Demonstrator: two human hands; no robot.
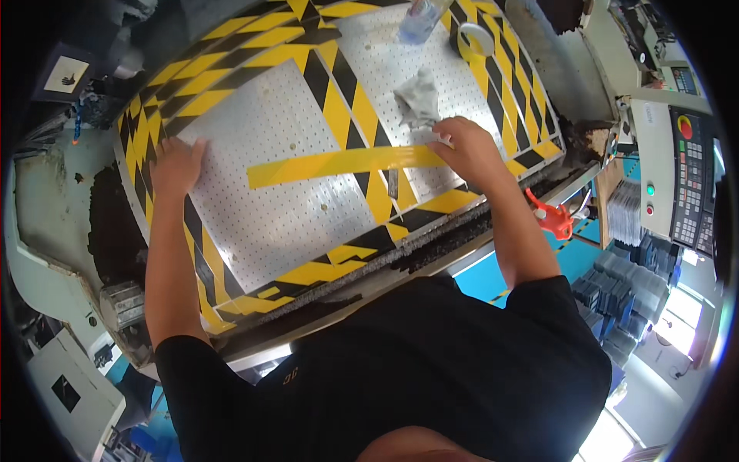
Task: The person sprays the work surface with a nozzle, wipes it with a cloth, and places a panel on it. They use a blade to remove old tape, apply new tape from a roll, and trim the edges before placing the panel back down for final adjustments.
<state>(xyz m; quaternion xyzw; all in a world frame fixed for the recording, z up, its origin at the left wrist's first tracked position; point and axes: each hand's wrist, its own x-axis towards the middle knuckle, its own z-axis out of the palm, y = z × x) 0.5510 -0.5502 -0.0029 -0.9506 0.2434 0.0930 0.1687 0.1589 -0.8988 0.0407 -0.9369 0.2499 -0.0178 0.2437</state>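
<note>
A perforated metal plate [262, 115] lies in front of me, bordered and crossed by yellow-and-black striped tape [339, 108]. My left hand [175, 165] rests at its left edge, thumb apart from the fingers, holding nothing. My right hand [468, 150] pinches the right end of a long strip of yellow adhesive tape [308, 167]. The strip stretches leftward across the plate and over the middle striped band, its left end free of either hand. Just beyond my right hand sits a crumpled grey cloth [419, 96].
A tape roll [486, 38] and a clear bottle [419, 23] stand at the plate's far right. By my right forearm hangs a red-handled tool [553, 218]. Farther right are a machine control panel [693, 181] and stacked dark pieces [627, 281].
</note>
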